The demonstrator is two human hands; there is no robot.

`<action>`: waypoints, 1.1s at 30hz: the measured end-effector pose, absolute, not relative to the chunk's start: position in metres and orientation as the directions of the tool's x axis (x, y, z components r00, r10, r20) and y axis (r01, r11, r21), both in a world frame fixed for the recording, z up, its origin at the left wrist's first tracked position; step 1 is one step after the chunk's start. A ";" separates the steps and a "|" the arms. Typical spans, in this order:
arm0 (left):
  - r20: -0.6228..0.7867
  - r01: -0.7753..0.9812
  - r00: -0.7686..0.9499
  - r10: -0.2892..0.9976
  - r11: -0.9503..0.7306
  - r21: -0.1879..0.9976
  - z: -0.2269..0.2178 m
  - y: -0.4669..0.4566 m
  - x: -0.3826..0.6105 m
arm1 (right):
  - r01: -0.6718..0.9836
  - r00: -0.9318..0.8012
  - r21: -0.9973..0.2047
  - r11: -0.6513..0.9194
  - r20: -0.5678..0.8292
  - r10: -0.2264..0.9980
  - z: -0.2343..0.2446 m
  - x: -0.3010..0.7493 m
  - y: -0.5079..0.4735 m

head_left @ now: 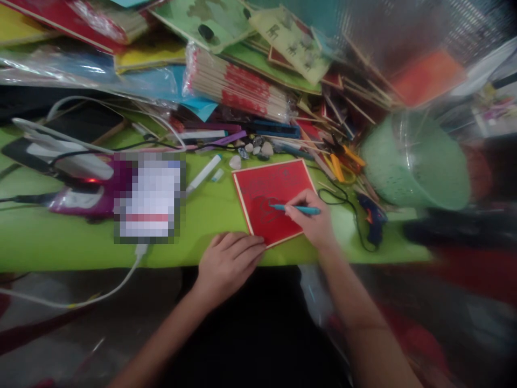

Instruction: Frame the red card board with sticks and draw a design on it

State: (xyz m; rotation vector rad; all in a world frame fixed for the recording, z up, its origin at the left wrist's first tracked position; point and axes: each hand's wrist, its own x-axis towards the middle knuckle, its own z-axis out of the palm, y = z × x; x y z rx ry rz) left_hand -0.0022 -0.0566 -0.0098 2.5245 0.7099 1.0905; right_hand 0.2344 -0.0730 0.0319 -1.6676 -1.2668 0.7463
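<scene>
A square red board (285, 229) with pale edges lies tilted on the green table, faint dark line drawings on its face. My right hand (313, 218) pinches a blue marker (307, 209), its tip at the drawn lines near the board's middle. Resting across the near-left corner of the board is my left hand (232, 258), fingers stretched out and lying flat. A white marker with a teal end (204, 175) and a small cap (217, 175) are left of the board.
Beyond the board sit several pebbles (256, 146), and orange-handled pliers (343, 161) lie to their right. A green basket (416, 161) and a blue glue gun (371, 215) are at right. A phone-like device (150, 199) and a purple power strip (81, 199) stand left, with cables.
</scene>
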 end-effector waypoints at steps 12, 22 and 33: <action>0.601 0.321 0.583 0.547 -0.834 0.448 -0.011 -0.056 -0.002 | 0.384 0.343 -0.918 -0.101 0.040 0.939 0.032 0.235 -0.071; 0.594 0.312 0.591 0.546 -0.834 0.455 -0.011 -0.057 -0.003 | 0.422 0.332 -0.901 -0.102 0.049 0.942 0.033 0.233 -0.070; 0.597 0.321 0.586 0.548 -0.834 0.449 -0.010 -0.056 -0.002 | 0.397 0.344 -0.914 -0.088 0.060 0.937 0.029 0.235 -0.070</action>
